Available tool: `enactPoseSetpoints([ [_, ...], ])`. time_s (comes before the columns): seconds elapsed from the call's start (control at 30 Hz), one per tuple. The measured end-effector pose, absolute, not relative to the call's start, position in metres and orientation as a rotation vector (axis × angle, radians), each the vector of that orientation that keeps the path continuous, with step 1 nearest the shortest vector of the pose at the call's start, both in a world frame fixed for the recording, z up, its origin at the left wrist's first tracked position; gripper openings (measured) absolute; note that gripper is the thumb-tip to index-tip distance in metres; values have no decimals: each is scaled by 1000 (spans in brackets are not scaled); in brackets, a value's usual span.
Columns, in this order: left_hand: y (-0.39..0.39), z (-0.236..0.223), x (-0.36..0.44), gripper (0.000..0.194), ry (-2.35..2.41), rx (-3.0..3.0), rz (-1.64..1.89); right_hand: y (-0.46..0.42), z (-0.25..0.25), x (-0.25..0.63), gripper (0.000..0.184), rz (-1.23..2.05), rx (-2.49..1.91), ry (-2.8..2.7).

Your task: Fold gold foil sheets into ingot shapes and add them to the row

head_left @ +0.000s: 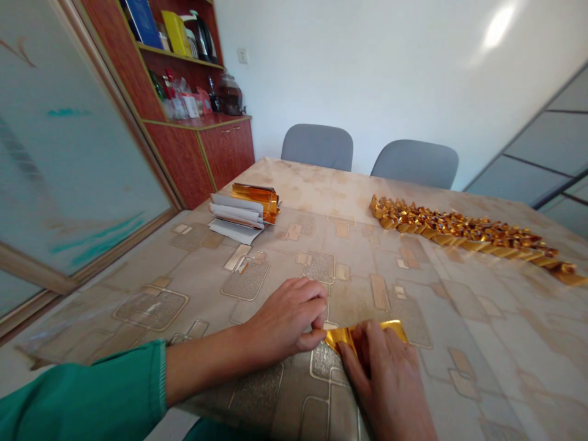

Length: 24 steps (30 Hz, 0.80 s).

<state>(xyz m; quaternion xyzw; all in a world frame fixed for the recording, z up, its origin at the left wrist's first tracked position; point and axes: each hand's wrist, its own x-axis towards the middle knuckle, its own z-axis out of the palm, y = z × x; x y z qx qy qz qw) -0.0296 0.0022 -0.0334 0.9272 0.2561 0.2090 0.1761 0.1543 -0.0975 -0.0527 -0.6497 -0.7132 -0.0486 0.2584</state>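
A narrow folded strip of gold foil paper [339, 337] lies at the table's near side, between my two hands. My right hand [383, 361] is closed over its middle, the fingers pressing on it and covering part of it. At the strip's left tip, my left hand [294, 318] is closed, with thumb and forefinger pinching the point. A stack of gold and white foil paper sheets [245, 211] sits farther back on the left. On the right stretches a long row of folded gold paper pieces [459, 229] set close together.
A patterned cover lies over the table [294, 245]. Two grey chairs [316, 146] stand behind its far edge. At the left back is a red-brown cabinet [227, 150] with bottles and boxes, next to a glass sliding door [68, 153].
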Motion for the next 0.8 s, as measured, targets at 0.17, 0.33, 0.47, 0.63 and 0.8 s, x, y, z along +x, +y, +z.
enactPoseSetpoints([
  [0.17,3,-34,-29,12,772,2615,553,-100,-53,157,41,-124,-1738,-2003],
  [0.33,0,-27,-29,7,752,2740,587,-100,-51,159,37,-144,-1721,-2057],
  [0.47,-21,-26,-26,16,490,3056,706,-99,-53,157,34,-195,-1732,-2057],
  [0.63,-43,-38,-32,26,520,3042,711,-98,-55,155,24,-164,-1747,-2053],
  [0.8,-43,-39,-45,34,571,2971,527,-100,-56,157,11,-79,-1737,-2043],
])
